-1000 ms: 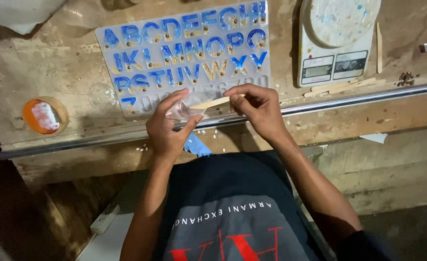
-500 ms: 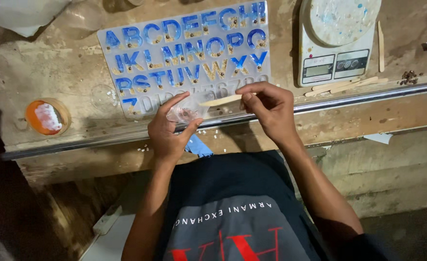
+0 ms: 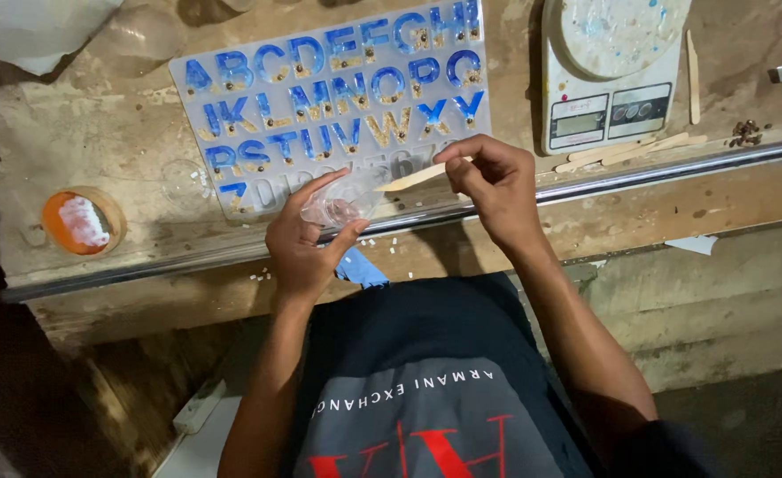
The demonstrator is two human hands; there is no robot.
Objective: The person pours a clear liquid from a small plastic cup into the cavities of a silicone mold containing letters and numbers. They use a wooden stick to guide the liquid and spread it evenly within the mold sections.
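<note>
Nearest the camera, the person's dark printed shirt fills the lower middle, cut off by the bottom edge, and both forearms rise from it toward the worn workbench (image 3: pixel 81 150). The left hand (image 3: pixel 307 248) cups a small clear plastic cup (image 3: pixel 340 202), thumb on one side and fingers curled round the other; the cup is so transparent that its contents cannot be made out. The right hand (image 3: pixel 493 186) pinches one flat wooden stir stick (image 3: pixel 413 179) between thumb and fingertips, the stick's far end reaching over the cup's rim. Just below the cup, a scrap of blue tape (image 3: pixel 360 268) shows, partly hidden by the left wrist. Both hands hover over one metal rail (image 3: pixel 674 168) that runs along the bench edge. Directly beyond the cup lies one clear silicone alphabet mould (image 3: pixel 338 97), its letter cavities filled blue and amber; its lowest row is hard to read, and the hands hide part of it. Left of the mould sits one round orange-rimmed container (image 3: pixel 81 221) with pale material inside. Right of the mould stands one white digital kitchen scale (image 3: pixel 612 75), its top cut off by the frame, with three or so spare wooden sticks (image 3: pixel 634 150) lying along its near edge and another upright beside it. Farthest left of the mould, a pale plastic bag (image 3: pixel 37 31) is cropped at the corner.
</note>
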